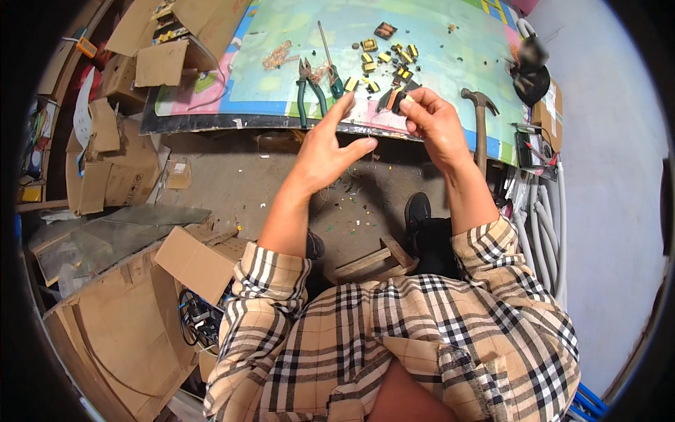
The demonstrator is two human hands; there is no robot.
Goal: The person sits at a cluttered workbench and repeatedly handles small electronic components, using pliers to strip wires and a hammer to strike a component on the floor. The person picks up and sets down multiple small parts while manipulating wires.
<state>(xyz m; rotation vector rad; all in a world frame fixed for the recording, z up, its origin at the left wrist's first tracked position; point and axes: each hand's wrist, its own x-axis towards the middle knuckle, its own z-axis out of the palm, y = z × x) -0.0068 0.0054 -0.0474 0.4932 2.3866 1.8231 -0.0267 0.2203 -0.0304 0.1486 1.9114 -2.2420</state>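
My right hand (437, 128) pinches a small transformer (392, 100), black with an orange band, above the front edge of the table. Thin wire seems to trail from it toward my left hand (327, 146), whose thumb and fingers are spread apart with nothing between them. Beyond both hands lie several small black-and-yellow transformers (369, 45) and dark fragments. Pliers with green handles (309, 88) rest left of them, beside a screwdriver (328, 53) with a dark green handle. A tangle of copper wire (280, 56) is farther left. Right of my right hand lies a claw hammer (480, 123).
The table (239, 84) has a colourful top and dark front edge. Cardboard boxes (126, 169) crowd the left side, and another open box (193, 264) holds black cables. Grey pipes (545, 232) stand by the right wall. A wooden stool (373, 260) sits between my feet.
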